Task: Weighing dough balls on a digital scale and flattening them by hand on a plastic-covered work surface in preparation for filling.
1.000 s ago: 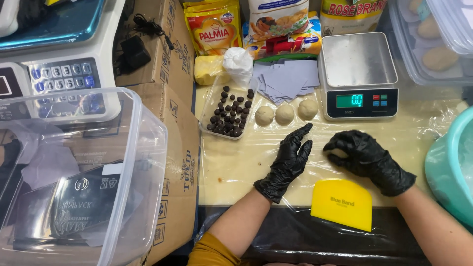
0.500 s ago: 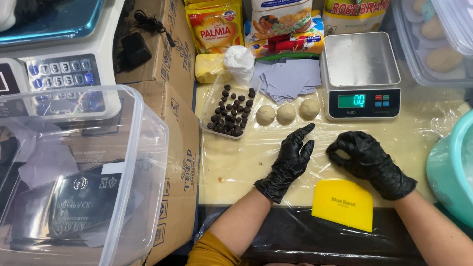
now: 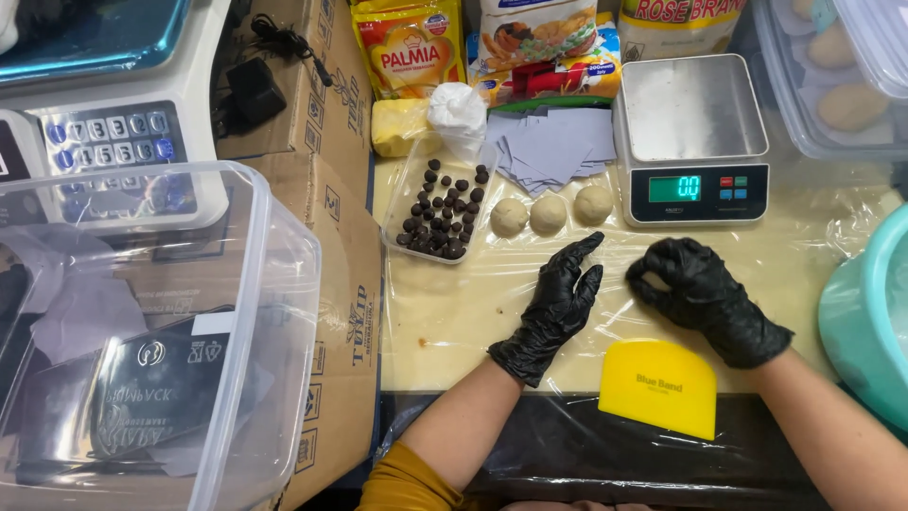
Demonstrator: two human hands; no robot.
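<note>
The table (image 3: 445,322) under my hands is covered with clear plastic wrap, and both hands rest on it near the front edge. To my left stands a big clear plastic tub (image 3: 151,341), beside cardboard boxes (image 3: 331,246) and a large shop scale with a keypad (image 3: 104,132). At the right edge sits a teal bowl (image 3: 865,322), and above it a clear container holding dough pieces (image 3: 832,85). Food packets (image 3: 492,43) line the back. In front of them is a small kitchen scale (image 3: 695,137) with a lit green display and an empty steel platform. A stack of grey paper squares (image 3: 549,147) lies just left of it. A clear tray of dark chocolate balls (image 3: 440,208) sits further left, with a block of butter (image 3: 397,128) and a knotted white bag (image 3: 456,109) behind it. A yellow dough scraper (image 3: 657,386) lies flat at the table's front edge, between my wrists. My left hand (image 3: 553,308), in a black glove, lies flat on the wrap with fingers stretched out and holds nothing. My right hand (image 3: 700,293), also gloved in black, is curled, fingertips drawn together against the wrap; I cannot tell whether that grip has anything in it. Three dough balls (image 3: 549,214) sit in a row just beyond my left fingertips, apart from both hands.
</note>
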